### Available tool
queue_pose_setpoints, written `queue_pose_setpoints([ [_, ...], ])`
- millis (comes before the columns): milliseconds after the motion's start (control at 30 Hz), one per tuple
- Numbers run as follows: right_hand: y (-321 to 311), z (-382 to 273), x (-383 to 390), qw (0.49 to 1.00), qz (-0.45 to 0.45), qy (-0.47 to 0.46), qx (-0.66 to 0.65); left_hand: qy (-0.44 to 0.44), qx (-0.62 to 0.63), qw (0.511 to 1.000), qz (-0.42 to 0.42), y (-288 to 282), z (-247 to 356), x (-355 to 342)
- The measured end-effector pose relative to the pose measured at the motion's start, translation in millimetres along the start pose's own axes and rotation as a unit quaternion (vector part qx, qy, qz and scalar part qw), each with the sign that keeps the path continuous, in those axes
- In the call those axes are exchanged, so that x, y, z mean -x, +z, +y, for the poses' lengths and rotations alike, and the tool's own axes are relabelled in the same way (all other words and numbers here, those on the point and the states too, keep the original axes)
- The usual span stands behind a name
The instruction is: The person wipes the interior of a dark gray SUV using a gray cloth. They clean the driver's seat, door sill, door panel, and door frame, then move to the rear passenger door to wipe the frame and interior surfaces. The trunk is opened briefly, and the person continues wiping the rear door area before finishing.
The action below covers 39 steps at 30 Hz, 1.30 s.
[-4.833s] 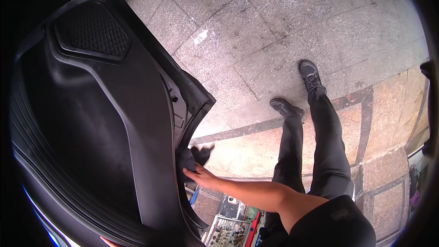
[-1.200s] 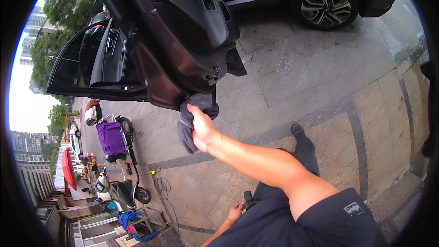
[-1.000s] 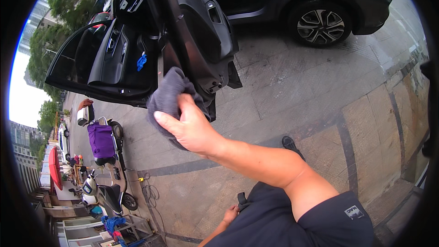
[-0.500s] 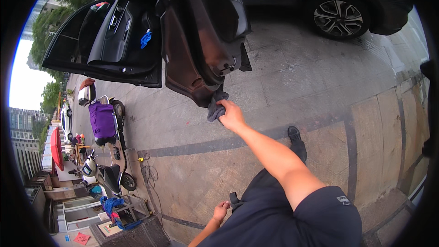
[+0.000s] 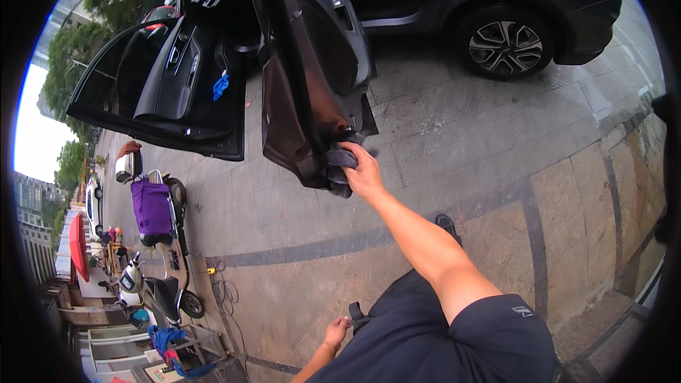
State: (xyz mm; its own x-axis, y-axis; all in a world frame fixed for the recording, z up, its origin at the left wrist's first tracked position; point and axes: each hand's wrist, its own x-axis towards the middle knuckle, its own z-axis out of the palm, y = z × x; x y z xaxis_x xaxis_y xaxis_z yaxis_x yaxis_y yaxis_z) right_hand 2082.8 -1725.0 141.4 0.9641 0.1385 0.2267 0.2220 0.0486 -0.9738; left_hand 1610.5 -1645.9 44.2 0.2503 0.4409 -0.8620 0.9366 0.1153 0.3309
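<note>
Right hand point(image 5: 363, 170): fingers clamped on grey cloth point(image 5: 339, 169), partly hidden against open car door point(image 5: 305, 78).
Left hand point(image 5: 335, 332): fingers indistinct.

Grey paved ground point(image 5: 461, 142) under a dark car point(image 5: 496, 0), parked scooters point(image 5: 152, 241), loose cable point(image 5: 223, 291).

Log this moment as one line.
right hand: presses grey cloth on open car door lower edge | left hand: empty, at hip
</note>
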Motion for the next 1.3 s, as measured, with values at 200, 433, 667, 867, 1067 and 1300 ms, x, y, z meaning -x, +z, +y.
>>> queue_pose_setpoints([
  [200, -24, -90, -47, 0.96, 0.111, -0.218, -0.136, -0.017, 0.056, 0.998, 0.01, 0, -5, -5],
  [433, -15, -3, -97, 0.949, -0.016, 0.081, -0.304, -0.029, 0.04, 0.999, 0.005, -9, -48, -12],
  [667, -13, -42, -80, 0.942, 0.073, 0.118, -0.304, -0.01, 0.029, 1.0, 0.004, -11, -28, -33],
  [867, 8, -163, -108, 0.943, 0.124, -0.252, -0.178, 0.091, 0.041, 0.994, -0.051, 16, -12, -90],
  [1067, -22, -259, -210, 0.913, 0.079, -0.268, -0.298, 0.103, 0.051, 0.992, -0.047, 59, 24, -128],
  [1300, -27, -232, -174, 0.92, 0.093, -0.355, -0.141, 0.143, 0.011, 0.987, -0.067, 118, 186, -112],
])
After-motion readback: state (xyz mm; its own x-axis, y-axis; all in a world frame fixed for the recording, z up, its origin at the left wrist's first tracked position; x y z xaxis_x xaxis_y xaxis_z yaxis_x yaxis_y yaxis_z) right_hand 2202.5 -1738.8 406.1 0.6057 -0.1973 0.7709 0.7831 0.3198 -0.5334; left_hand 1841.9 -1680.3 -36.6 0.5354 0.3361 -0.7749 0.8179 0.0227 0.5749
